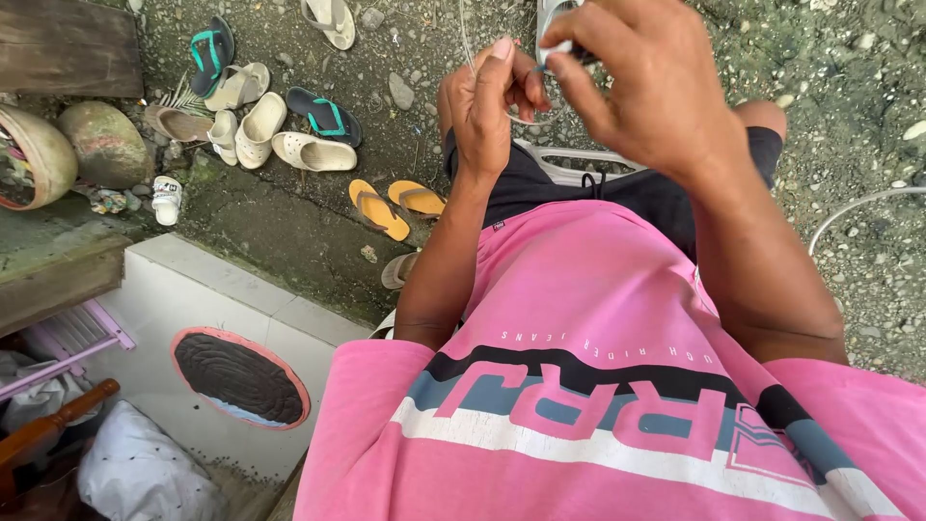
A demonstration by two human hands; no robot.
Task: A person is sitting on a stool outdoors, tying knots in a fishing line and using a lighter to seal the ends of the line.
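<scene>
My left hand [487, 101] is raised in front of me, its fingers pinched on a thin pale line [467, 43] that curves up and away from it. My right hand [641, 82] is close beside it, fingertips closed on a small white object [558, 50] near the top of the view. The two hands almost touch. Below them are my pink printed shirt [598, 386] and black shorts [579, 188]; I am seated on a white plastic chair [569, 166].
Gravel ground lies below. Several sandals and flip-flops are scattered at upper left, an orange pair [395, 205] nearest. A white tiled ledge [193, 289] with a round hole [241, 378] is at lower left. A white cable [858, 205] curves at right.
</scene>
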